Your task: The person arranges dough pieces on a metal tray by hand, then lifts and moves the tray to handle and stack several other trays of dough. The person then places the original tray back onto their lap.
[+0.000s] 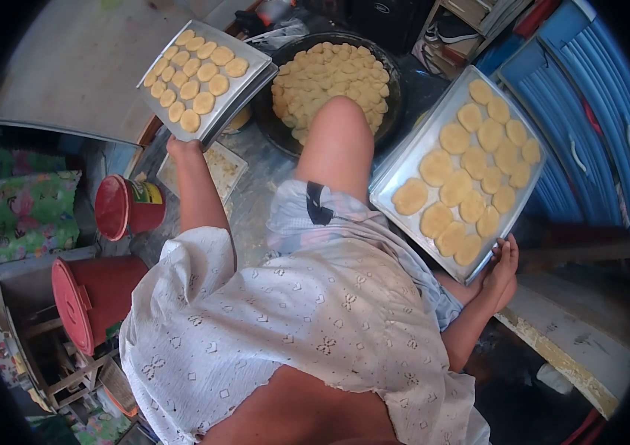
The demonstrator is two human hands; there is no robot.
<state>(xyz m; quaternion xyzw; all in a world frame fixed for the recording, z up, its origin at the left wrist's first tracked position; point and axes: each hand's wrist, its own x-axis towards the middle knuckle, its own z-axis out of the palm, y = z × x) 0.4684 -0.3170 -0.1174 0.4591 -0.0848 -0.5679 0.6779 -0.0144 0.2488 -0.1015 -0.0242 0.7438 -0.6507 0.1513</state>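
My left hand [185, 147] is closed on the near edge of a metal baking tray [195, 132], which is tilted at the upper left. Rows of flat, round, yellowish cookies [189, 90] lie on it, and a second metal edge shows just underneath. At the right, a larger baking tray [398, 178] with more cookies [457, 188] leans over my thigh. My right hand [502, 271] grips its lower right corner, fingers curled at the rim. Between the two trays stands a wide dark round pan [395, 111] heaped with similar yellowish pieces [330, 81], partly hidden by my raised knee.
A shallow white tray with crumbs [227, 172] sits below the left tray. Red buckets [112, 208] and a lidded red bin [77, 304] stand at the left. Blue plastic drawers [575, 111] rise at the right, above a worn wooden ledge [563, 326]. Shoes [454, 30] sit on a rack behind.
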